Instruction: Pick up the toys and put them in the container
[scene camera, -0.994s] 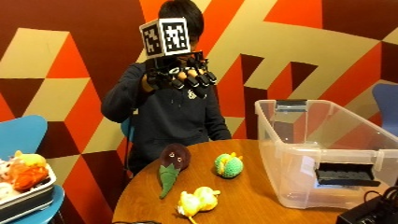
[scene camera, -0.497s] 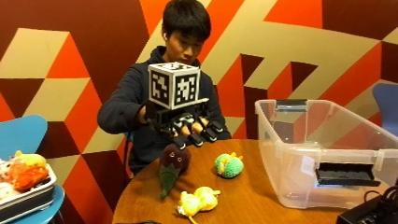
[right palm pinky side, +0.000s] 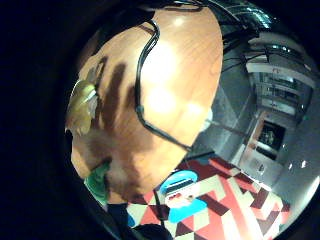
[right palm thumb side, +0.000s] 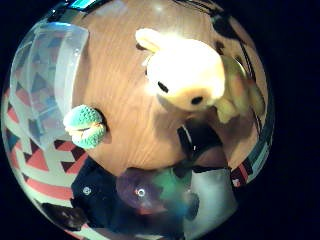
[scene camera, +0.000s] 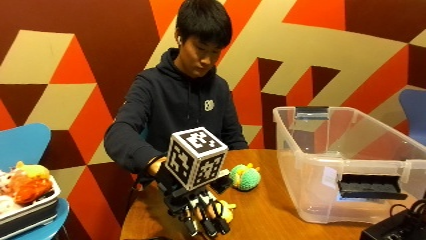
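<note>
While our gloved right hand (scene camera: 200, 212) hangs over the near left of the surface (scene camera: 279, 210), fingers (scene camera: 206, 222) pointing down, spread and holding nothing, the yellow plush toy (right palm thumb side: 187, 80) lies directly beneath the palm, partly hidden; the green knitted toy (scene camera: 245, 177) sits just beyond, toward the clear container (scene camera: 346, 160) at right

Warm indoor light; overhead glare and hand shadow on table (right palm pinky side: 170, 75).

No readable text, small pale emblem on the chest of the dark hoodie (scene camera: 174, 112), centre of frame, too small to be read
</note>
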